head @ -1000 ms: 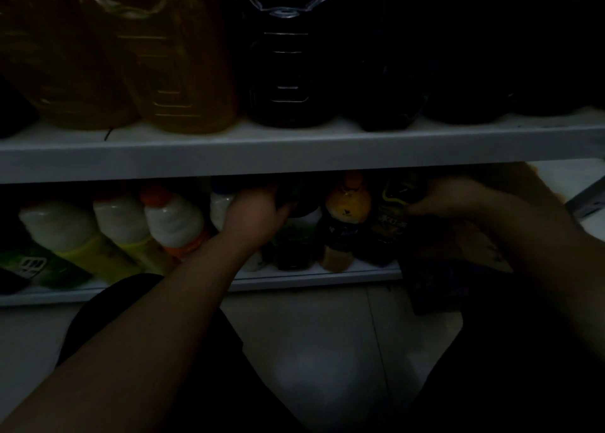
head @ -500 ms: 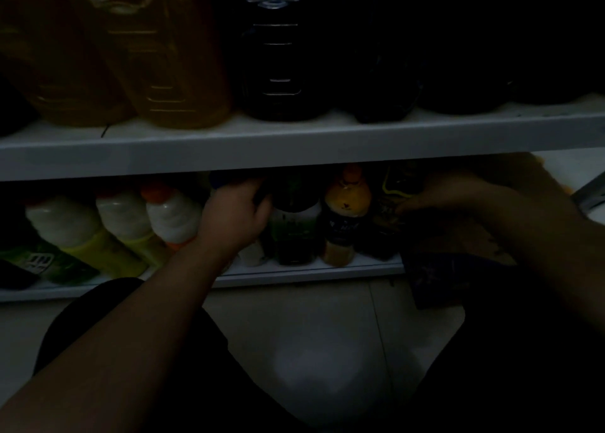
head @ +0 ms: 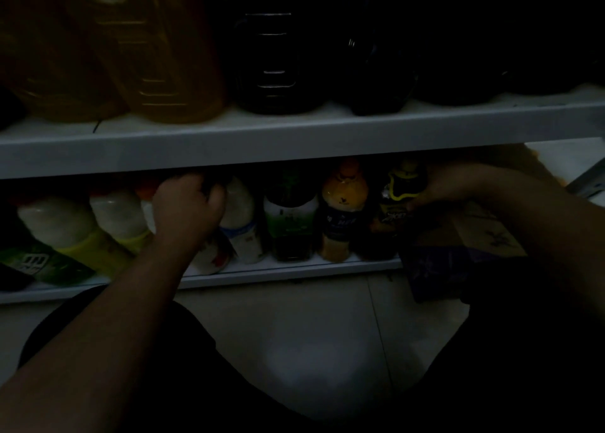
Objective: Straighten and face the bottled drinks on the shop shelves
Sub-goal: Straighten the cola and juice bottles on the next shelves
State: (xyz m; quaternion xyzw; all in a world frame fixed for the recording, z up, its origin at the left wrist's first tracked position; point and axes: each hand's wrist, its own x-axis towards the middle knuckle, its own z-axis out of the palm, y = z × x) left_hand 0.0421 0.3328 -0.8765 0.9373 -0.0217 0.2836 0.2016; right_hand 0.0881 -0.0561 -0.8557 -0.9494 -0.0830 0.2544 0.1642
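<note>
The scene is very dim. On the bottom shelf (head: 294, 273) stands a row of drink bottles. My left hand (head: 187, 205) curls over the top of a white bottle (head: 209, 259) that leans in the row, hiding its cap. To its right stand a white bottle with a blue label (head: 240, 218), a green-labelled dark bottle (head: 289, 223) and an orange juice bottle (head: 343, 203). My right hand (head: 448, 183) pinches the dark bottle with a yellow-edged label (head: 397, 192) at the row's right end. Two white bottles with yellow labels (head: 62, 226) lean at the left.
The upper shelf (head: 294, 138) carries big yellow oil jugs (head: 157, 59) and dark jugs (head: 271, 59), its edge just above my hands. A dark cardboard box (head: 458, 249) sits on the floor right of the bottom shelf. Pale floor tiles (head: 311, 350) lie between my knees.
My left hand has let go of the green-labelled dark bottle and slid left along the row onto the leaning white bottle. My right hand has stayed on the dark bottle at the right.
</note>
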